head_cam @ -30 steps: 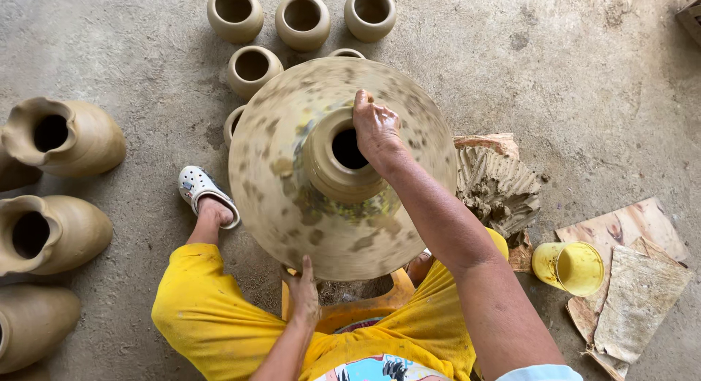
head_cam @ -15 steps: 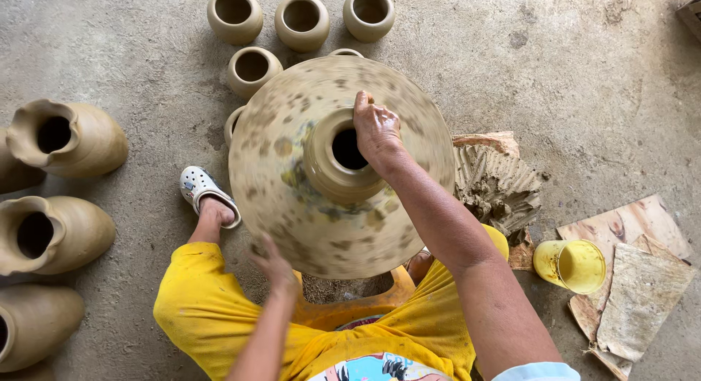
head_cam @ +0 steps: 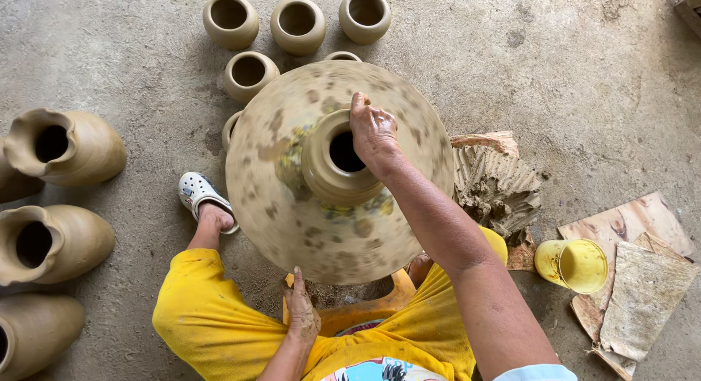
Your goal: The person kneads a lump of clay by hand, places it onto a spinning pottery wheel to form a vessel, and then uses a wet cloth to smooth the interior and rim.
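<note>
A large round clay pot (head_cam: 292, 206) stands in front of me, its surface blurred by spinning. My right hand (head_cam: 374, 132) pinches the far right side of the pot's raised neck (head_cam: 321, 169), fingers over the rim. My left hand (head_cam: 301, 311) touches the pot's lower near edge, fingers apart, just above an orange stool (head_cam: 365, 311). My legs in yellow trousers bracket the pot, and my left foot in a white clog (head_cam: 198, 195) rests on the floor.
Several small clay pots (head_cam: 296, 24) stand on the concrete floor beyond the big one. Three larger jugs (head_cam: 66, 147) lie at the left. A lump of wet clay (head_cam: 496, 187), a yellow cup (head_cam: 573, 264) and cardboard sheets (head_cam: 646, 293) sit at the right.
My left hand rose to push the pot's near side, then came back to its lower near edge. The pot has kept turning. My right hand stays on the neck.
</note>
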